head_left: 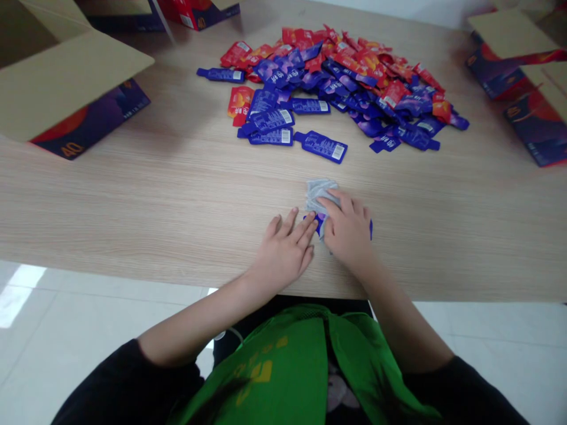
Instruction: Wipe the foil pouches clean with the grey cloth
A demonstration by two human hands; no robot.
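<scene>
A grey-white cloth (321, 195) lies crumpled on the table, and my right hand (349, 230) presses on it with bent fingers. Under that hand a blue packet (318, 223) is mostly hidden; its blue edges show at both sides. My left hand (286, 251) rests with its fingers spread, the fingertips touching the packet's left end. Beyond the hands, a single blue packet (322, 146) lies flat, near several other blue packets (271, 120) and one red packet (240, 104).
A heap of red and blue packets (354, 74) covers the far middle of the wooden table (133, 206). One open carton (95, 118) stands at the left, others (538, 127) at the right, and more at the far left edge.
</scene>
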